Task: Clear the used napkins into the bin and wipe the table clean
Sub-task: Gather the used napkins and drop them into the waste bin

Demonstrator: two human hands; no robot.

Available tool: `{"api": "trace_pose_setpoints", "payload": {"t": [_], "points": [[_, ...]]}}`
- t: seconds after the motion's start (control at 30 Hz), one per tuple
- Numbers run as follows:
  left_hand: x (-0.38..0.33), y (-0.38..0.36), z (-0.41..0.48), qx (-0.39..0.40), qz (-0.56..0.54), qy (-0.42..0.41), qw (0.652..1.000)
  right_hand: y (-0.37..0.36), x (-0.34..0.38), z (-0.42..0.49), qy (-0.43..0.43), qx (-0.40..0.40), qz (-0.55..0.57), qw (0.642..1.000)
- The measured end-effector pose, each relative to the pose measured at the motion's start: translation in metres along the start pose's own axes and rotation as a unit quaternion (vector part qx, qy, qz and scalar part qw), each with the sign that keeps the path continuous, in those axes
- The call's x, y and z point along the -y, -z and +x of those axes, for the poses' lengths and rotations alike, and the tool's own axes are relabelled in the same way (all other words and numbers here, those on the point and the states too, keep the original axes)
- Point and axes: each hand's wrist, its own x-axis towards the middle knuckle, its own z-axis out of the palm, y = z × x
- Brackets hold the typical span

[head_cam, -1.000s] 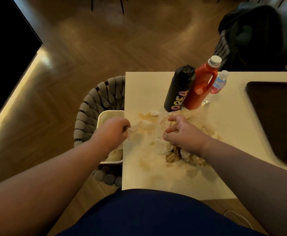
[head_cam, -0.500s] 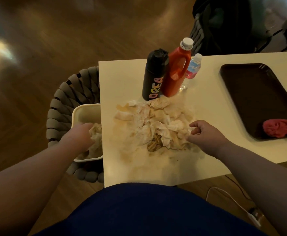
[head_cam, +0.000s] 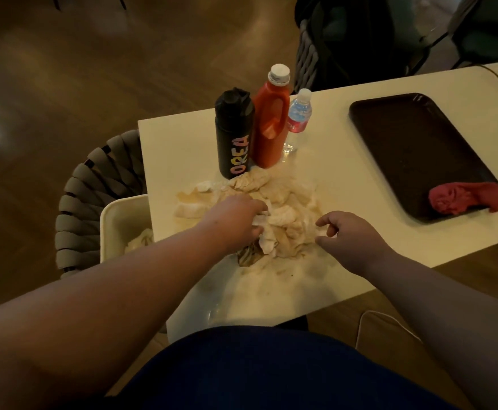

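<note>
crumpled stained paper napkins point(head_cam: 286, 202) lie heaped in the middle of the pale rectangular table point(head_cam: 182, 143), and the tabletop around them is smeared with brownish stains. the left hand point(head_cam: 236, 220) reaches into the near left side of the heap, its fingers curled in and gripping a wad of whitish napkin. the right hand point(head_cam: 351, 235) sits at the right edge of the heap with thumb and fingers loosely bent and apart, holding nothing; whether the fingertips touch the paper cannot be told.

a cream plastic bin point(head_cam: 114, 220) stands just off the table's left edge, on a grey woven chair point(head_cam: 94, 187), with a few napkins already inside it. at the far side of the heap stand three bottles close together: a black flask with coloured lettering point(head_cam: 234, 134), touching the heap at its base, a red plastic jug with a white cap point(head_cam: 271, 122), and a small clear water bottle point(head_cam: 299, 113) behind it. well apart to the right lies a dark brown rectangular tray point(head_cam: 413, 149), and a bunched red cloth point(head_cam: 463, 198) rests in its near corner.
</note>
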Motion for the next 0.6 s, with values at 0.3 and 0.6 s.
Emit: {"api": "trace_pose_setpoints", "payload": {"t": [0.3,0.6], "points": [[-0.027,-0.023,0.03,0.1,0.033,0.045,0.993,0.004,-0.027,-0.014,-0.005,-0.025,0.009,1.0],[-0.022,-0.006,0.019,0.049,-0.075,0.082,0.993,-0.002,-0.029,-0.003,0.007,-0.031,0.009,0.999]]}}
